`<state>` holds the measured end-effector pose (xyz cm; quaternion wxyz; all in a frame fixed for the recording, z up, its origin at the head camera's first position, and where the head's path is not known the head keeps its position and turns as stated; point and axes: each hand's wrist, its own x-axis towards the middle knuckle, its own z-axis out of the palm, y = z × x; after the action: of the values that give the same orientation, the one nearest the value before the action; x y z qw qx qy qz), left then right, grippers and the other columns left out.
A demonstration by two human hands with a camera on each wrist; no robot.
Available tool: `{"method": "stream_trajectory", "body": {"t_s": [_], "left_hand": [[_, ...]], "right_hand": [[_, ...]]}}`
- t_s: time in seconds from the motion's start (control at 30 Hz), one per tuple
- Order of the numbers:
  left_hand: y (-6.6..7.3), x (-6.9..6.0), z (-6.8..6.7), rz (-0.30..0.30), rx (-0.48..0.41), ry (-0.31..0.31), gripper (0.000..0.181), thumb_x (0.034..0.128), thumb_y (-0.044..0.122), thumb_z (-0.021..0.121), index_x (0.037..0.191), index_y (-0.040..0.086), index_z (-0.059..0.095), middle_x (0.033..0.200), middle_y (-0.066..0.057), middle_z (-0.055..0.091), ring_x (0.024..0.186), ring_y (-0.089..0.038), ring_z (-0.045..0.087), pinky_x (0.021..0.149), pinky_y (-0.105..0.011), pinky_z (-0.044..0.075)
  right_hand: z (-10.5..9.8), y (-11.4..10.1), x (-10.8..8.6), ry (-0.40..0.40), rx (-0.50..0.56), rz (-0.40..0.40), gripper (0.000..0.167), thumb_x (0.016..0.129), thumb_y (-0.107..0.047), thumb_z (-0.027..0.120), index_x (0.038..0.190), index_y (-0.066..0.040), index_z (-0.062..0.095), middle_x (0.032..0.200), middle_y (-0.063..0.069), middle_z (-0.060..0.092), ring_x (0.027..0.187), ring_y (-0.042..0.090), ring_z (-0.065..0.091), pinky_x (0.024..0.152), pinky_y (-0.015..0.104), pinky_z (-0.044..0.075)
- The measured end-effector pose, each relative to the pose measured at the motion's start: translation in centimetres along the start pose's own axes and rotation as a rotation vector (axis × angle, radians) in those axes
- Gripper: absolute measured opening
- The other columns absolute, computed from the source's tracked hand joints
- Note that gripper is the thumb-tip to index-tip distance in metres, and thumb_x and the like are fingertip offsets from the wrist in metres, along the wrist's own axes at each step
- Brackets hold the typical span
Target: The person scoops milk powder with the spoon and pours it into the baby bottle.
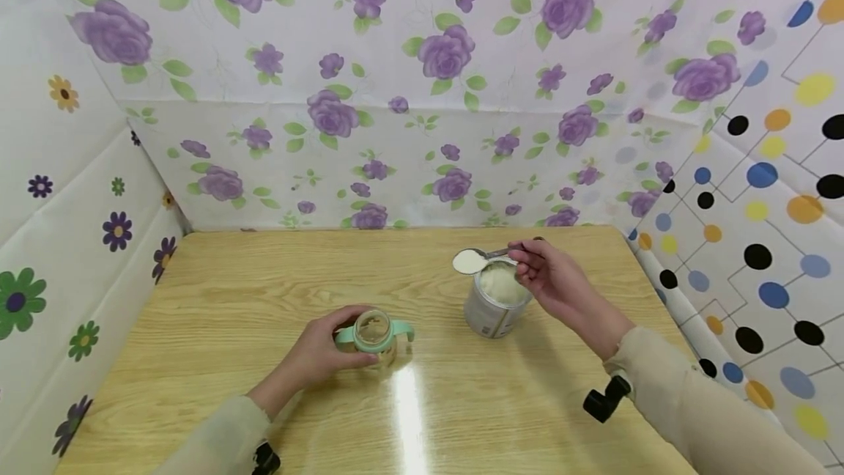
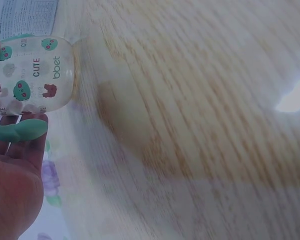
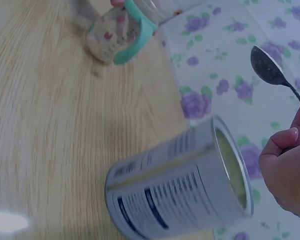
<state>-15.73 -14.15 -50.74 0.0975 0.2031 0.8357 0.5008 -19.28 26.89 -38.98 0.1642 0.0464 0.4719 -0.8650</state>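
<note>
In the head view, my left hand (image 1: 327, 347) holds a clear baby bottle (image 1: 385, 352) with mint-green handles, its mouth uncovered, standing on the table. Printed cartoon faces and the word CUTE show on the bottle (image 2: 37, 75) in the left wrist view. My right hand (image 1: 554, 281) pinches the handle of a metal spoon (image 1: 484, 254) heaped with white powder (image 1: 469, 262). The spoon is level, above the rim of an open tin (image 1: 491, 312) with pale powder inside. From the right wrist camera, the spoon's dark underside (image 3: 268, 67) hangs clear of the tin (image 3: 175, 185).
A light wood table (image 1: 264, 270) carries the bottle and tin, with the bottle left of the tin. Behind it hangs a purple-flowered cloth (image 1: 395, 152). Patterned cloth also lines the left (image 1: 66, 240) and right (image 1: 758, 240) sides. Light glares off the table's front.
</note>
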Motion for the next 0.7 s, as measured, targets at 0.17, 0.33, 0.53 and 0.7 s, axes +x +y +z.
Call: {"method": "stream_trajectory", "body": {"t_s": [0.17,0.33,0.53,0.7], "left_hand": [[0.0,-0.1,-0.1,0.001,-0.009,0.008,0.074,0.081,0.037,0.096,0.147,0.024,0.064,0.139,-0.001,0.07,0.124,-0.026,0.067,0.104,-0.046,0.053],[-0.1,0.0,0.1,0.001,-0.026,0.004,0.074,0.0805,0.036,0.097,0.146,0.023,0.065,0.137,-0.001,0.071,0.122,-0.025,0.067,0.103,-0.041,0.054],[0.0,-0.1,0.1,0.009,-0.032,0.004,0.074,0.0801,0.036,0.097,0.145,0.023,0.065,0.136,-0.004,0.071,0.12,-0.028,0.068,0.101,-0.038,0.055],[0.0,0.1,0.0,0.011,-0.013,0.01,0.075,0.0791,0.037,0.098,0.145,0.025,0.065,0.137,-0.003,0.072,0.12,-0.026,0.069,0.1,-0.038,0.055]], "right_hand": [[2.8,1.4,0.9,-0.06,-0.017,0.025,0.035,0.116,-0.016,0.045,0.104,-0.005,0.077,0.084,0.001,0.079,0.072,0.009,0.067,0.071,0.022,0.053],[4.6,3.1,1.3,-0.087,-0.042,0.055,0.033,0.116,-0.016,0.047,0.104,-0.006,0.076,0.084,-0.001,0.079,0.073,0.007,0.067,0.071,0.021,0.052],[6.4,5.0,1.8,-0.087,-0.126,0.08,0.029,0.114,-0.015,0.049,0.107,-0.007,0.075,0.085,-0.002,0.079,0.074,0.008,0.065,0.072,0.021,0.05],[7.5,6.2,2.3,-0.106,-0.198,0.074,0.028,0.113,-0.015,0.048,0.108,-0.008,0.075,0.085,-0.003,0.078,0.073,0.008,0.064,0.071,0.021,0.049]]}}
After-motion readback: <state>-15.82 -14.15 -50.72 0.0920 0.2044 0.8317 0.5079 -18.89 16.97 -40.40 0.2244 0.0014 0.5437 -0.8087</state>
